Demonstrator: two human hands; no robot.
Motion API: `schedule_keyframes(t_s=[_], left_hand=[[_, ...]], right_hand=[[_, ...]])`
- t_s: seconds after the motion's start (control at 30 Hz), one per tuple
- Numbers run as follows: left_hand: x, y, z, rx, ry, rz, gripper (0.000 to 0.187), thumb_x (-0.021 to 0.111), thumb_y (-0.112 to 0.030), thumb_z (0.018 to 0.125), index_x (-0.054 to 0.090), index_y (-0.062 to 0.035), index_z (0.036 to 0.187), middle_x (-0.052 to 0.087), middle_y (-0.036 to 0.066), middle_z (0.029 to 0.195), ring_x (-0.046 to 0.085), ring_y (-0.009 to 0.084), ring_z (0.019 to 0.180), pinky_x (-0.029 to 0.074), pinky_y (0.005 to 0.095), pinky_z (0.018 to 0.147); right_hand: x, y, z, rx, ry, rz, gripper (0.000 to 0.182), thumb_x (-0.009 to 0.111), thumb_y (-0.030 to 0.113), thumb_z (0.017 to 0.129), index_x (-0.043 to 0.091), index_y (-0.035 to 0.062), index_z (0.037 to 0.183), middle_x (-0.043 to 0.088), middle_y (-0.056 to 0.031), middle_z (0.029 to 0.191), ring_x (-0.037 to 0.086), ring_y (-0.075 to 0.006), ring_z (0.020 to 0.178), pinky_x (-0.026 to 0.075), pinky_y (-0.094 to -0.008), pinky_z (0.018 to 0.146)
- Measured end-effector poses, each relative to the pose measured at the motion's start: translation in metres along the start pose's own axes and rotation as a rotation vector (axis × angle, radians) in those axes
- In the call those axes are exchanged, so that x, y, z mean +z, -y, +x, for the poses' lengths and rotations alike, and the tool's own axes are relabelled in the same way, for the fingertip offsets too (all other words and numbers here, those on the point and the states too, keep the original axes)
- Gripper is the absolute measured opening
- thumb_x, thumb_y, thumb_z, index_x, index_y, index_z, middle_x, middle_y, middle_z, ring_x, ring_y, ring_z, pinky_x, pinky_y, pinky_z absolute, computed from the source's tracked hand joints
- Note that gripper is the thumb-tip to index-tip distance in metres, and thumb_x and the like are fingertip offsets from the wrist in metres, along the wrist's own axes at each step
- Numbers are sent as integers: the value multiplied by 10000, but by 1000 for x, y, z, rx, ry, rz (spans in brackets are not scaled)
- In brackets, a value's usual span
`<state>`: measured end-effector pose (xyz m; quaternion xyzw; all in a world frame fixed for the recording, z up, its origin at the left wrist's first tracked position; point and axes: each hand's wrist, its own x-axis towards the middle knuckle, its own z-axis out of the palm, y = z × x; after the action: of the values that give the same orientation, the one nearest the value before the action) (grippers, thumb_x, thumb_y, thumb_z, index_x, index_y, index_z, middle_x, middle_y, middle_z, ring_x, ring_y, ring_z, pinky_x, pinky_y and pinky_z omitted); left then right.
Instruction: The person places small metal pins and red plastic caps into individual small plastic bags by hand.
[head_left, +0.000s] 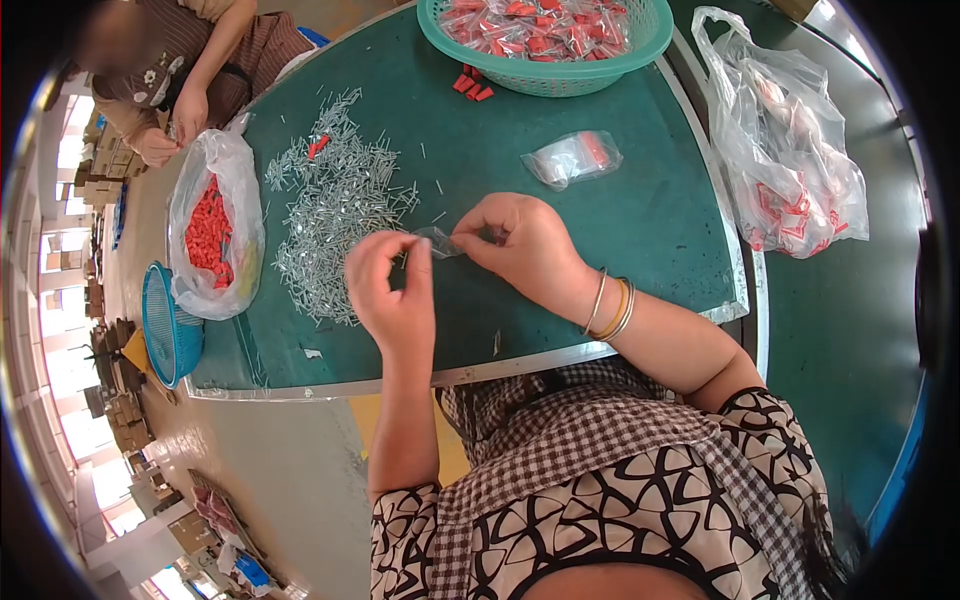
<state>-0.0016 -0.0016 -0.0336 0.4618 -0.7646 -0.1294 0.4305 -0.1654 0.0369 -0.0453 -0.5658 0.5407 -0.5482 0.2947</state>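
A small clear plastic bag (pixel 438 242) is stretched between my two hands above the green table. My left hand (pixel 392 290) pinches its left side, at the edge of a large pile of metal screws (pixel 340 210). On the bag's right side, my right hand (pixel 520 240) has its thumb and fingers closed on the plastic; something small and red shows behind those fingers, too hidden to make out. Beyond my right hand lies a clear packet (pixel 572 160) with a red part inside.
A green basket (pixel 550 75) of bagged red pieces stands at the back, loose red plugs (pixel 472 84) beside it. Left are a bag of red plugs (pixel 210 235), a blue basket (pixel 168 325) and a co-worker's hands (pixel 170 135). A plastic bag (pixel 785 150) lies right of the table edge.
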Motion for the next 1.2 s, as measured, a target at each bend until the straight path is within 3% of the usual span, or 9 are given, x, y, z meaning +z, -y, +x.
schedule_keyframes(t_s=[0.1, 0.2, 0.3, 0.5, 0.6, 0.8, 0.9, 1.03, 1.2], left_hand=[[5, -13, -12, -413, 156, -311, 84, 698, -53, 849, 679, -2, 912, 667, 37, 829, 599, 100, 739, 479, 246, 688], [10, -10, -14, -555, 144, -403, 69, 684, -51, 861, 679, 1, 906, 672, 26, 812, 586, 75, 733, 476, 243, 667], [8, -13, -12, -460, 162, -276, 35, 647, -16, 856, 668, -3, 881, 655, 10, 788, 598, 92, 716, 482, 246, 664], [18, -7, -10, 122, 18, 188, 95, 681, 31, 723, 606, -13, 762, 600, 80, 709, 603, 221, 649, 478, 322, 592], [16, -7, -7, 101, 44, 184, 78, 678, 20, 741, 617, -7, 782, 615, 72, 726, 606, 201, 654, 483, 311, 606], [-20, -18, 10, -287, 304, -31, 44, 648, -7, 799, 643, 17, 835, 614, 6, 709, 506, 63, 623, 437, 228, 602], [-28, -17, 11, -284, 369, -64, 36, 635, -5, 807, 649, 17, 832, 596, -16, 690, 489, 43, 629, 421, 213, 596], [-33, -19, 11, -345, 416, -73, 53, 654, -16, 780, 648, 20, 818, 651, 54, 716, 575, 105, 626, 474, 256, 615], [-33, -20, 10, -365, 428, -84, 34, 648, -16, 817, 653, 15, 830, 604, -25, 694, 483, 28, 617, 408, 203, 574]], right_hand=[[-1, 1, -3, -122, -21, -108, 93, 720, 43, 744, 672, 38, 824, 621, -74, 761, 596, -205, 629, 467, -313, 546], [0, 1, -4, -204, -16, -152, 95, 717, 33, 719, 652, 39, 788, 626, -95, 768, 612, -270, 649, 484, -336, 559], [2, -1, -5, -225, -19, -138, 105, 721, 32, 706, 643, 39, 776, 624, -102, 768, 616, -294, 655, 488, -356, 555], [0, -1, -6, -222, -73, -248, 113, 706, 23, 695, 625, 40, 773, 619, -90, 773, 616, -304, 646, 489, -375, 539], [-3, 1, -5, -209, -22, -351, 184, 709, 27, 698, 623, 57, 858, 631, -90, 869, 627, -306, 676, 501, -372, 558], [-10, 11, 2, -361, 196, -258, 521, 792, 135, 670, 608, 116, 1156, 608, -79, 1168, 652, -294, 830, 539, -373, 688], [-8, 10, -2, -367, 298, -328, 557, 774, 221, 714, 582, 147, 1232, 592, -45, 1120, 641, -276, 793, 518, -392, 674], [-6, 5, -3, -434, 274, -278, 522, 772, 216, 713, 599, 145, 1201, 601, -42, 1090, 640, -275, 786, 518, -385, 661], [-4, 9, -5, -369, 273, -219, 484, 801, 163, 662, 622, 109, 1109, 645, -48, 1064, 654, -287, 843, 536, -375, 675]])
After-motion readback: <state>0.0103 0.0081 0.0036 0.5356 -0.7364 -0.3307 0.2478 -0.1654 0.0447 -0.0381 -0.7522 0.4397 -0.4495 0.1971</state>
